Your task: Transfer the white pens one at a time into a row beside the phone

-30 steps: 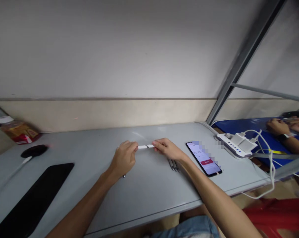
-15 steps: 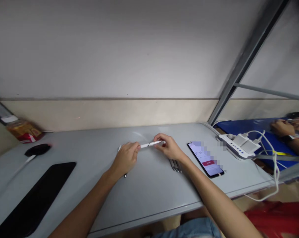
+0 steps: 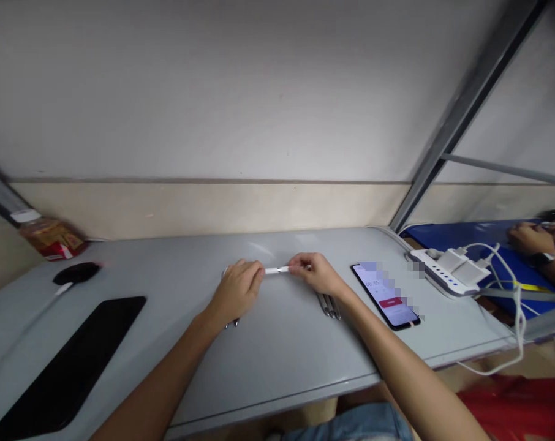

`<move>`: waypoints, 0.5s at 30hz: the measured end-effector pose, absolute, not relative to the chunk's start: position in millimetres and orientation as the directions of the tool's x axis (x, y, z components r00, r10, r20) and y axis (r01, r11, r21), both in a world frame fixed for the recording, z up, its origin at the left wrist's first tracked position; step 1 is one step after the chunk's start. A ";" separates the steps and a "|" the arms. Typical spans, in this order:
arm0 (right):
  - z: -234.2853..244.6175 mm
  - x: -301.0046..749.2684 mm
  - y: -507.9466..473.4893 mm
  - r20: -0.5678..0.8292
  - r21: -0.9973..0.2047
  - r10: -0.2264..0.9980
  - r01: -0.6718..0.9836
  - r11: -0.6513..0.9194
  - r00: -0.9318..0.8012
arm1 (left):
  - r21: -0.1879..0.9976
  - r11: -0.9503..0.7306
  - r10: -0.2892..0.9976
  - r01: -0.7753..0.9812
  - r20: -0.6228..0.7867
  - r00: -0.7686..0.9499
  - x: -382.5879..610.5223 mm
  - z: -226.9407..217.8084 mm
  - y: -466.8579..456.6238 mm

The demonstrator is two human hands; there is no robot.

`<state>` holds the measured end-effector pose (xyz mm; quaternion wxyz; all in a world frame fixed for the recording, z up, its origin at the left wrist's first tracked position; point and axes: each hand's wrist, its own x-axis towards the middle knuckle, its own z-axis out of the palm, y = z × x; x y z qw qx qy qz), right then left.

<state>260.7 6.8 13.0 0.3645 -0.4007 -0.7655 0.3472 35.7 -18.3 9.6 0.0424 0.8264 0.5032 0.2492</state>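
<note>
A slim white pen (image 3: 276, 270) spans the space between my two hands, lying nearly level above the grey desk. My left hand (image 3: 241, 288) is closed round its left end. The fingertips of my right hand (image 3: 317, 273) pinch its right end. Beneath my right wrist lie several pens (image 3: 330, 306) side by side, their metal tips showing and their upper parts covered by the hand. Dark pen tips (image 3: 231, 323) peek out below my left hand, which hides the rest of them.
A phone (image 3: 385, 295) with a lit timer screen lies right of my forearm. Beyond it sits a white power strip (image 3: 443, 271) with cables. At left are a black mat (image 3: 70, 367), a round black charger (image 3: 76, 273) and a bottle (image 3: 52, 237). Another person's hands (image 3: 530, 237) appear far right.
The pen has gone from slightly tilted to nearly level, and less of it shows between my hands. My right fingers have closed further over its end. The view has shifted slightly.
</note>
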 end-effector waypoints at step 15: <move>11.5 261.6 8.2 0.502 -0.549 0.756 0.521 0.654 -0.420 | 0.319 -0.504 0.852 0.802 0.338 0.400 33.7 7.0 -17.2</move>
